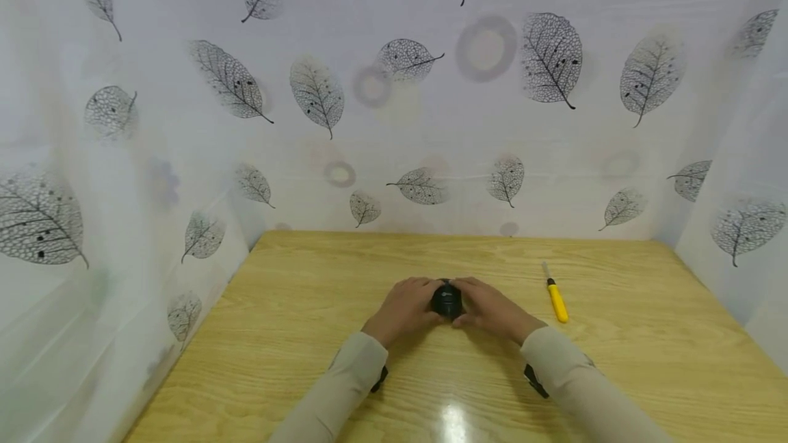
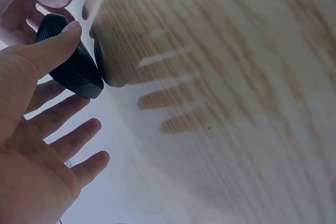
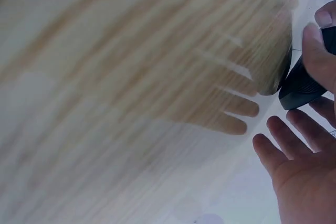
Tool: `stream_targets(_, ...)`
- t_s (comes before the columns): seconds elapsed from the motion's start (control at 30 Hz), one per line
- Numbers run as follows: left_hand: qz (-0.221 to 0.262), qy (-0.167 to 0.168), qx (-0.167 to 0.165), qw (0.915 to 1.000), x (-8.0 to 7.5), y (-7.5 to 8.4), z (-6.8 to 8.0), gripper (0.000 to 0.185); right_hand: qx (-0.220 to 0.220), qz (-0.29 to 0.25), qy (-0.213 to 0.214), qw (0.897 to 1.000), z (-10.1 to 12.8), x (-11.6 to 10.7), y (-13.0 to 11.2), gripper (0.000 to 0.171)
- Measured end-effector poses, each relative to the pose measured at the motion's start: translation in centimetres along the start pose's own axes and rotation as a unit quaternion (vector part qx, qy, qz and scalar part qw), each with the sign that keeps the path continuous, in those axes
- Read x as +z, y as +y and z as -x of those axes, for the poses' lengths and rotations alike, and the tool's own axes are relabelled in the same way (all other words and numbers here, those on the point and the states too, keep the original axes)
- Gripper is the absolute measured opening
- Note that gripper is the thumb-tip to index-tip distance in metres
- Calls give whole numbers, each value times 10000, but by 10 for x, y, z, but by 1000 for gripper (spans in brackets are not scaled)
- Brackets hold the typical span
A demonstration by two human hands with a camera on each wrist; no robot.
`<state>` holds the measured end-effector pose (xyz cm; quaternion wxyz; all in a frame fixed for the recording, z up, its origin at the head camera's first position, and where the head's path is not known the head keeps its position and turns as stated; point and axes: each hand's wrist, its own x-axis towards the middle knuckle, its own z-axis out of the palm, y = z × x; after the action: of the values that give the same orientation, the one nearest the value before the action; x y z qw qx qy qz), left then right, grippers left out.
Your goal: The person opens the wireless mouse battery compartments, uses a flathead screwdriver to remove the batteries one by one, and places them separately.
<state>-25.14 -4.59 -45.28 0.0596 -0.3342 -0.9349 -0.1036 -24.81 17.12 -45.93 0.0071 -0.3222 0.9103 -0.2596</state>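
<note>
Both hands meet at the middle of the wooden table, closed in around a small black ribbed object that sits between them. The left hand presses its thumb along the top of the object while the other fingers stretch out fairly straight and spread beneath it, so the object is pinched between thumb and fingers rather than wrapped in a fist. The right hand mirrors this from the other side: its thumb lies on the black casing and its remaining fingers extend loosely under it, with a fingertip of the left hand showing at the upper edge of the right wrist view. The object looks rounded and dark, with fine ridges on its surface; what it is cannot be told. Pale beige sleeves cover both forearms. To the right of the hands, well apart from them, a yellow-handled utility knife lies on the table. A white curtain printed with grey skeleton leaves encloses the table on three sides.
</note>
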Motion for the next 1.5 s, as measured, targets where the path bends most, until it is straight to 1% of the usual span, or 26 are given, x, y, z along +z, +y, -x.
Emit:
stream_targets(0.23, 347, 18, 131, 9993, -2, 1, 3, 54, -119, 80, 148, 9998, 3, 1, 2, 61)
stream_targets(0.37, 381, -15, 133, 9992, -3, 2, 5, 56, -151, 81, 136, 9998, 4, 1, 4, 60)
stream_targets(0.47, 354, -50, 57, 9993, -5, 3, 5, 59, -176, 77, 92, 9998, 5, 1, 5, 60)
stream_targets(0.6, 438, 47, 13, 9990, -5, 4, 6, 61, -166, -61, 35, 9998, 5, 0, 4, 57)
stream_targets(0.7, 513, 182, 22, 9985, -4, 4, 6, 58, -257, -217, 55, 9994, 5, -1, 3, 54)
stream_targets(0.8, 514, 216, -27, 9984, -3, 4, 6, 55, -344, -340, 75, 9988, 7, -1, 5, 51)
stream_targets(1.0, 574, 305, 7, 9979, -2, 6, 6, 51, -242, -477, 77, 9985, 12, -4, 4, 49)
stream_targets(1.13, 531, 423, 84, 9977, -1, 6, 7, 48, -185, -538, 86, 9983, 16, -6, 3, 48)
stream_targets(1.3, 274, 505, 186, 9982, 0, 5, 7, 45, -173, -692, 117, 9974, 19, -9, 3, 49)
stream_targets(1.5, 163, 714, 280, 9969, -3, 7, 9, 45, -392, -734, 208, 9963, 19, -10, 3, 46)
